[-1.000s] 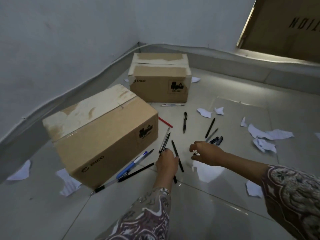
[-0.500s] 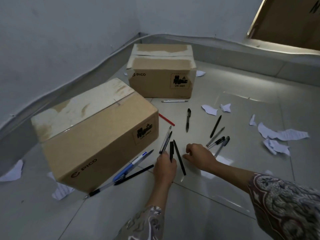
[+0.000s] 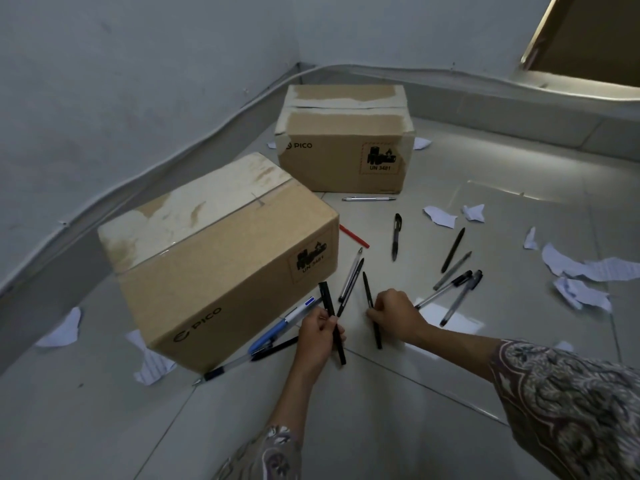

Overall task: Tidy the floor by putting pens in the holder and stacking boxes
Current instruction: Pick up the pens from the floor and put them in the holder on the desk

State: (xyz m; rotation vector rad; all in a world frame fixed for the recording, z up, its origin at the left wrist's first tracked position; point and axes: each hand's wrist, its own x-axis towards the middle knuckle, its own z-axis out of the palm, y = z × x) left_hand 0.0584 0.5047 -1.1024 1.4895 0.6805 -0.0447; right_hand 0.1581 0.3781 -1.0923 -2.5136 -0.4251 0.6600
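Two brown cardboard boxes stand on the tiled floor: a near box at the left and a far box by the wall corner. Several pens lie scattered between them and me. My left hand grips a black pen that sticks up out of the fist. My right hand pinches a thin black pen whose lower end lies on the floor. A blue pen and another black one lie against the near box. No pen holder is in view.
Torn white paper scraps litter the floor at the right and beside the near box. More pens lie right of my right hand; a red pen and a silver pen lie near the boxes. Walls close in left and behind.
My left hand has lifted a black pen and tilted it left toward the near box. My right hand has moved left from the pen cluster and closed on the thin black pen.
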